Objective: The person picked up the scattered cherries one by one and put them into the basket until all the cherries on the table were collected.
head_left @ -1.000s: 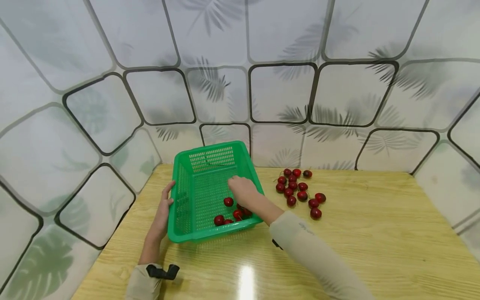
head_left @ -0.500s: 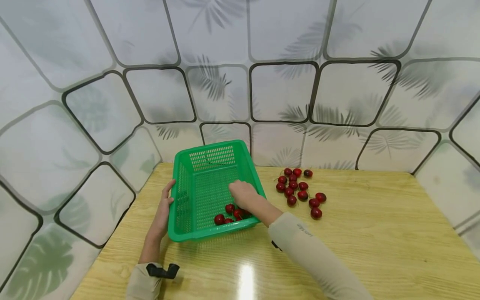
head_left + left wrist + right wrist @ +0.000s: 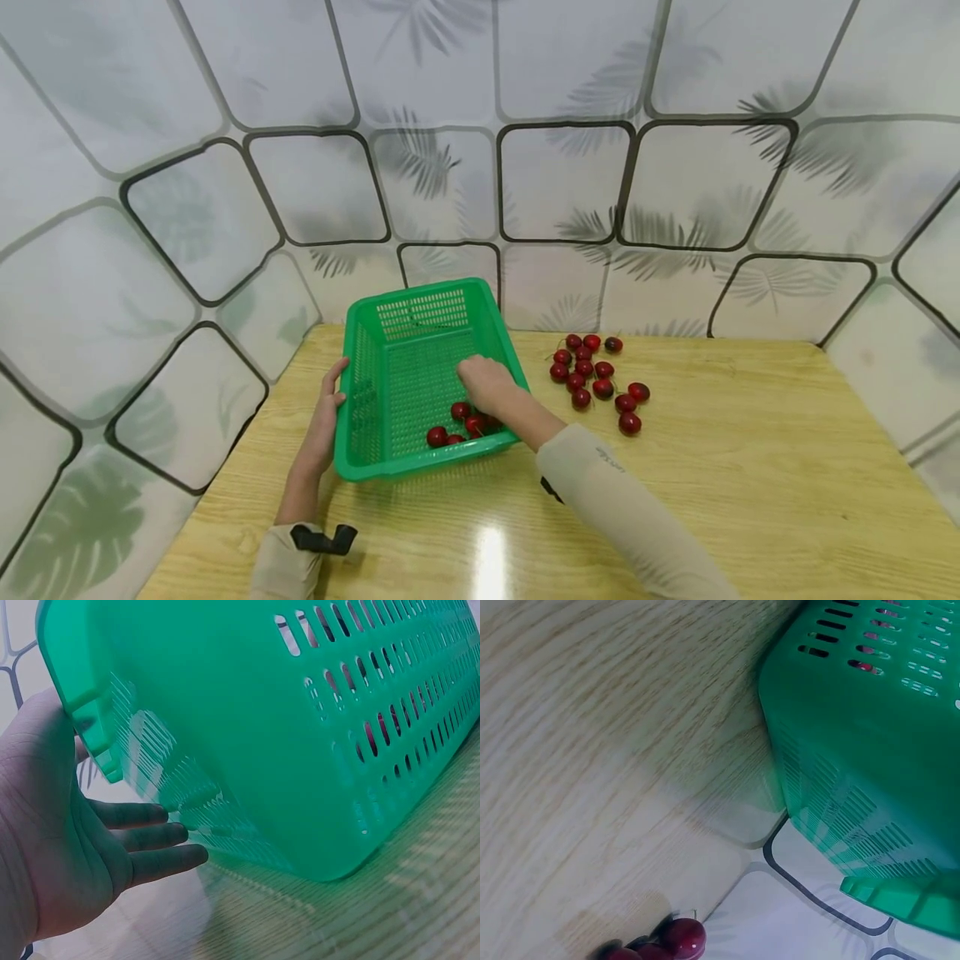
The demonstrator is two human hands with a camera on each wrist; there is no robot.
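A green perforated plastic basket [image 3: 401, 468] stands on the left part of the table. My left hand [image 3: 322, 425] is at its left side. In the left wrist view, several straight fingers [image 3: 169, 859] of that hand lie beneath the rim, near the wall; the thumb is partly hidden behind the rim. My right hand [image 3: 487, 385] reaches over the right rim into the basket, knuckles up. Its fingertips are hidden, so I cannot see whether it holds anything. Several dark red cherries [image 3: 437, 436] lie along the basket's near side, some below the right hand.
Several more cherries [image 3: 583, 368] lie in a loose group on the table [image 3: 750, 467] right of the basket. Some of these cherries [image 3: 684, 939] show low in the right wrist view. A patterned wall covering [image 3: 555, 183] rises behind the table's back edge.
A cherry below the right hand has dropped slightly towards the basket's near side and come to rest beside the others. Both hands and the basket have stayed almost in place.
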